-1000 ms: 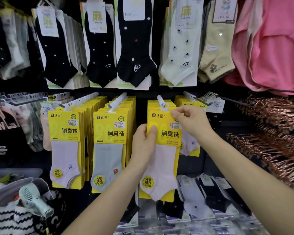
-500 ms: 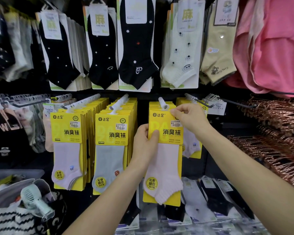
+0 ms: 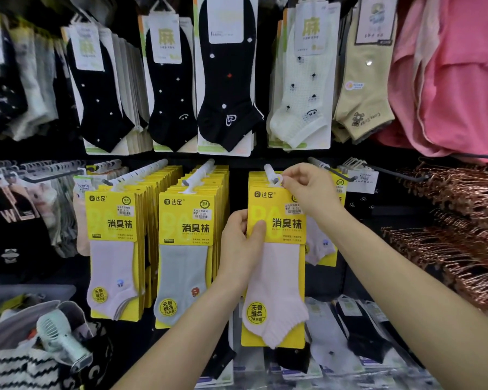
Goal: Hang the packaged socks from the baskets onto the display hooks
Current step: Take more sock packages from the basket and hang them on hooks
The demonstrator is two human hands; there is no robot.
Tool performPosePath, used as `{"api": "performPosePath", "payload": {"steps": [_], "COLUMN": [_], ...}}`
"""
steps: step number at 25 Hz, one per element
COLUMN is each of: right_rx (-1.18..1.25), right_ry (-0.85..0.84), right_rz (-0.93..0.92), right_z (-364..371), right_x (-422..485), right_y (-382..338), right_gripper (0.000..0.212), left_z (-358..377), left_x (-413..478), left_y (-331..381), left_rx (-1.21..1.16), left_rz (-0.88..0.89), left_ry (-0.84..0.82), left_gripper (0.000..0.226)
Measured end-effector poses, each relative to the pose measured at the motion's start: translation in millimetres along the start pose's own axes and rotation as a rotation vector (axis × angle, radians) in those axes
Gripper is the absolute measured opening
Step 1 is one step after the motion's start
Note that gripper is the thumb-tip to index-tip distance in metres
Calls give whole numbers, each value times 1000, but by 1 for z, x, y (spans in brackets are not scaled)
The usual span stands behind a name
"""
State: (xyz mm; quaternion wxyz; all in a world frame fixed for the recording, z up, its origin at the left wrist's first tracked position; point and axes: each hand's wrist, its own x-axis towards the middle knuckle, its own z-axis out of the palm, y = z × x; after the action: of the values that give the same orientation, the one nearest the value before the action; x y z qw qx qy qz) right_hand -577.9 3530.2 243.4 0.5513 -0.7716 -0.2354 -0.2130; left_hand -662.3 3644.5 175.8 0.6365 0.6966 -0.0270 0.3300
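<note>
Misalignment is the likeliest fault here: the right hand point(image 3: 307, 190) is pinching the top of the yellow-carded sock pack point(image 3: 276, 266) beside its white hang tab point(image 3: 276, 180), right at the tip of the display hook point(image 3: 268, 169); the left hand point(image 3: 241, 246) is gripping the card's left edge, thumb lying on the front; whether the tab is threading on cannot be told; if it is missing the tip, letting go risks dropping the pack onto the bagged socks point(image 3: 324, 339) below.
</note>
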Motion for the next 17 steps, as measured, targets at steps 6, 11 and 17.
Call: {"api": "performPosePath", "payload": {"steps": [6,11,17], "right_rx": [-77,-81,-63], "right_ry": [60,71,72], "right_rz": [-59,-108,-144], "right_z": [2,-1,4], "right_x": [-2,-8,-11], "right_y": [-4,-7,-6], "right_gripper": [17,23,20], "left_z": [5,2,4], "left_x": [6,4,2], "left_y": [-6,-6,-6], "left_rx": [30,8,-3], "left_rz": [-18,0,-7], "left_ry": [-2,2,-16], "left_gripper": [22,22,21]}}
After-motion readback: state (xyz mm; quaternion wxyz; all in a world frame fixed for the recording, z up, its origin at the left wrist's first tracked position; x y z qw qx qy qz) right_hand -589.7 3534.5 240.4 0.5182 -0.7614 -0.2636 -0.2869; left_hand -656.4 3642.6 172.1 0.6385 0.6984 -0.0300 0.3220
